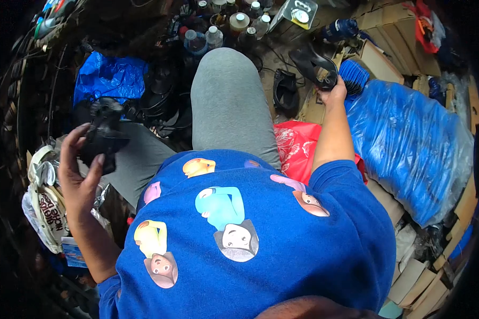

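My left hand (81, 178) is raised at the left, its fingers and thumb closed round a dark black sandal (104, 141). The sandal is in shadow, so its straps and sole are hard to make out. Out to the right, my right hand (333, 95) grips a black open-topped shoe (315, 66) by its near end, with the other end pointing away to the upper left. Just left of that shoe, another black shoe (286, 91) rests on the floor. A heap of black footwear (162, 95) lies beyond my left hand, beside my bent knee.
Several bottles (214, 37) stand at the far middle. A blue plastic bag (109, 74) lies at the far left. On the right are a large plastic-wrapped blue bundle (410, 143), a red bag (298, 146) and cardboard boxes (394, 32). A white cloth bag (45, 204) sits at the left.
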`<action>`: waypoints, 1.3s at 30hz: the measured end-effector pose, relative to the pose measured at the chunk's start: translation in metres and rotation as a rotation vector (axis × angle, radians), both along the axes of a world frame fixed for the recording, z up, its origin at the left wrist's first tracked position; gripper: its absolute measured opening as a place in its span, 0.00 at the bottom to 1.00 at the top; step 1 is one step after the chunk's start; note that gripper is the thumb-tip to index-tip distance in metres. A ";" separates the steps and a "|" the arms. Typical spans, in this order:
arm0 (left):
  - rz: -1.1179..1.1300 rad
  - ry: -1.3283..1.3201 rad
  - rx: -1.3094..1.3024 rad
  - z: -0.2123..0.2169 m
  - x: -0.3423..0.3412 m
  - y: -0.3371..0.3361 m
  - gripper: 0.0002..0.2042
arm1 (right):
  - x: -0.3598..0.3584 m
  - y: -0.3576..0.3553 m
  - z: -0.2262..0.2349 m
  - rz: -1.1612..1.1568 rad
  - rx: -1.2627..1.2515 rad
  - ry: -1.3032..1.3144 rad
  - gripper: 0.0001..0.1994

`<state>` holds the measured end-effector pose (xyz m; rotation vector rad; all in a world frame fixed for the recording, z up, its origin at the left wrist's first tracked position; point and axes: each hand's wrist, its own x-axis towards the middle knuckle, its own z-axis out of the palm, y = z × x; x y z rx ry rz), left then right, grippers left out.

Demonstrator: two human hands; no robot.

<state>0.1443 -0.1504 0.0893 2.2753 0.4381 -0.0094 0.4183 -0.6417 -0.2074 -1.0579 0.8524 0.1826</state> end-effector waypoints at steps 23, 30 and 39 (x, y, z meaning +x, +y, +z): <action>-0.121 -0.167 0.554 -0.073 -0.093 0.009 0.25 | -0.052 0.255 0.235 1.269 0.814 -0.551 0.25; -0.138 -0.346 0.670 -0.092 -0.099 0.007 0.15 | -0.152 0.396 0.252 1.615 0.257 -0.906 0.20; 0.435 -0.452 0.180 -0.126 -0.124 0.011 0.36 | -0.203 0.423 0.205 1.936 -0.245 -0.969 0.18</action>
